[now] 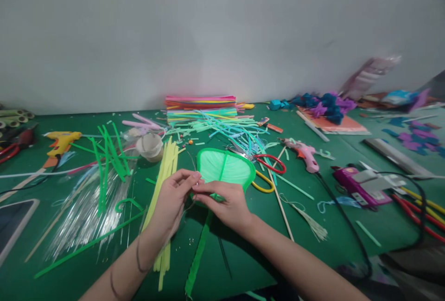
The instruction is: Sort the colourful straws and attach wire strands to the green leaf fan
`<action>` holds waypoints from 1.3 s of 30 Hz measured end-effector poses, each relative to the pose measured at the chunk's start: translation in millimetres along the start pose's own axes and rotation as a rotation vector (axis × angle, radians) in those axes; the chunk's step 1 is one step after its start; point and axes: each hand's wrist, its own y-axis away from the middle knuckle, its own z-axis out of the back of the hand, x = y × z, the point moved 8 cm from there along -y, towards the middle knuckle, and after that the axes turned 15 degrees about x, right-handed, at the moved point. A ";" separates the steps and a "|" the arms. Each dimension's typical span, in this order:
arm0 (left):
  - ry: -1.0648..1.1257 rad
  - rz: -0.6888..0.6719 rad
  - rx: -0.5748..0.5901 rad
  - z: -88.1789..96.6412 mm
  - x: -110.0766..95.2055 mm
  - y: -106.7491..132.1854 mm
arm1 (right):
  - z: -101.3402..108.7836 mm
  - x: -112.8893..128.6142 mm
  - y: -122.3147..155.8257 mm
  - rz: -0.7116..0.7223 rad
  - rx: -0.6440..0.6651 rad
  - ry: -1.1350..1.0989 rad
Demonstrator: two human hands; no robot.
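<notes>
My left hand and my right hand meet above the table, both closed in a pinch with fingertips nearly touching. Between them runs a thin strand, like wire or thread, looping above and below the fingers; its exact kind is unclear. Just behind my right hand lies a light green fan-shaped leaf with a darker fuzzy rim and midrib, its lower part hidden by that hand. Below the hands, a fuzzy green stem stretches toward the front edge. Yellow pipe cleaners lie beside my left forearm.
Red-and-yellow-handled scissors touch the leaf's right side. A pink glue gun and a magenta device with cables are at right. Left are a yellow glue gun, a paper cup and a clear plastic bag. Colourful pipe cleaners form a pile behind.
</notes>
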 end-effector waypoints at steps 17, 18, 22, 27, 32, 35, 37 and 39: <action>-0.283 -0.139 -0.028 7.3 -11.0 -3.2 | -15.2 7.3 2.9 0.079 0.140 0.135; -0.291 -0.146 -0.031 7.2 -12.1 -2.9 | -15.0 7.8 2.9 0.081 0.137 0.130; -0.315 -0.157 -0.045 7.6 -14.2 -2.8 | -14.0 9.8 3.5 0.094 0.132 0.125; -0.336 -0.165 -0.064 9.5 -14.8 -3.9 | -15.7 7.4 3.9 0.045 0.178 0.115; -0.365 -0.190 -0.050 7.3 -17.8 -3.0 | -14.9 9.3 4.3 0.044 0.163 0.080; -0.373 -0.194 -0.060 7.6 -19.4 -2.0 | -15.3 11.5 5.0 0.058 0.159 0.078; -0.351 -0.174 -0.057 8.3 -18.5 -2.3 | -15.3 13.4 5.5 0.071 0.168 0.093; -0.327 -0.136 -0.037 8.4 -16.7 -3.0 | -13.8 15.5 5.9 0.090 0.171 0.100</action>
